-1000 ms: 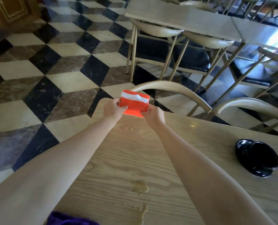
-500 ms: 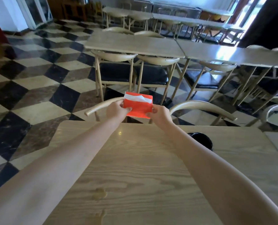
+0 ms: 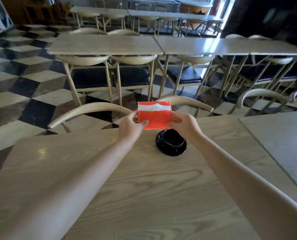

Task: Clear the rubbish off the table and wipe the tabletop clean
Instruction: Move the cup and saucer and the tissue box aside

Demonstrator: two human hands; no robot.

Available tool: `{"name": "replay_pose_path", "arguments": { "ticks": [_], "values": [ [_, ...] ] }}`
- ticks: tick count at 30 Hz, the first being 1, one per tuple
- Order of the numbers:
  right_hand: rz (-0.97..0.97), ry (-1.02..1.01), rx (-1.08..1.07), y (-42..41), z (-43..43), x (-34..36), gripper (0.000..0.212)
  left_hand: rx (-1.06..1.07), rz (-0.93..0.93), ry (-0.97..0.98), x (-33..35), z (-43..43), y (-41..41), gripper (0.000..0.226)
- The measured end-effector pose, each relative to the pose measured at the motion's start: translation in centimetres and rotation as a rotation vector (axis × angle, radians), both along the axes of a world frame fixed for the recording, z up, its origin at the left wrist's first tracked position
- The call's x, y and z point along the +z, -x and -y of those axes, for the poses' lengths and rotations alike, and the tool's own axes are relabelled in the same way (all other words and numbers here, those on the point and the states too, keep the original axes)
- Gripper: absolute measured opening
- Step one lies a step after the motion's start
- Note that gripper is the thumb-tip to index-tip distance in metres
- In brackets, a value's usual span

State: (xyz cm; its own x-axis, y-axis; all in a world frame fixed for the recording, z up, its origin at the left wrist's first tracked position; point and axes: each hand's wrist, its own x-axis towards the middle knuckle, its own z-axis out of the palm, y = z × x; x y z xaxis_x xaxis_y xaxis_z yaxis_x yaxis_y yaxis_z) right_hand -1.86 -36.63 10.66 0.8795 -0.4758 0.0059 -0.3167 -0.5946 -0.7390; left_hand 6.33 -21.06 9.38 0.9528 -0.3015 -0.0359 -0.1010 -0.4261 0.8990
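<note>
Both my hands hold an orange tissue pack (image 3: 155,116) with a white tissue showing in its top slot, above the far edge of the wooden table (image 3: 144,179). My left hand (image 3: 131,126) grips its left side and my right hand (image 3: 185,125) grips its right side. A black cup on a black saucer (image 3: 171,142) stands on the table just below the pack, partly behind my right hand.
Two curved wooden chair backs (image 3: 90,110) stand at the table's far edge. A second table (image 3: 283,135) adjoins on the right. Rows of tables (image 3: 106,45) and black-seated chairs stand beyond, on a checkered floor (image 3: 22,94).
My view has swung right and up; the spill and purple cloth have left the frame. Both hands carried the orange pack rightward, and it is now above the black cup.
</note>
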Motion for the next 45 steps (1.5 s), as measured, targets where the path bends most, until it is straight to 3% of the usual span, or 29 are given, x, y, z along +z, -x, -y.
{"name": "replay_pose_path", "arguments": {
  "ticks": [17,27,33,37,45],
  "values": [
    [-0.245,-0.248,-0.090,11.6,6.0,-14.3,0.050,-0.062,-0.378,-0.128,-13.8,6.2,11.0,0.051],
    [-0.345,-0.251,-0.104,13.4,7.1,-18.7,0.051,-0.119,-0.399,-0.295,-16.6,6.8,12.9,0.053],
    [-0.433,-0.270,-0.085,12.7,7.2,-18.1,0.058,-0.186,-0.423,-0.303,-16.2,6.4,12.4,0.057],
    [-0.502,-0.191,-0.010,12.0,6.9,-16.2,0.087,-0.254,-0.426,-0.278,-15.2,5.2,11.6,0.054],
    [-0.602,0.043,0.156,9.5,4.7,-12.3,0.082,-0.479,-0.380,-0.469,-11.6,0.7,8.4,0.052]
  ]
}}
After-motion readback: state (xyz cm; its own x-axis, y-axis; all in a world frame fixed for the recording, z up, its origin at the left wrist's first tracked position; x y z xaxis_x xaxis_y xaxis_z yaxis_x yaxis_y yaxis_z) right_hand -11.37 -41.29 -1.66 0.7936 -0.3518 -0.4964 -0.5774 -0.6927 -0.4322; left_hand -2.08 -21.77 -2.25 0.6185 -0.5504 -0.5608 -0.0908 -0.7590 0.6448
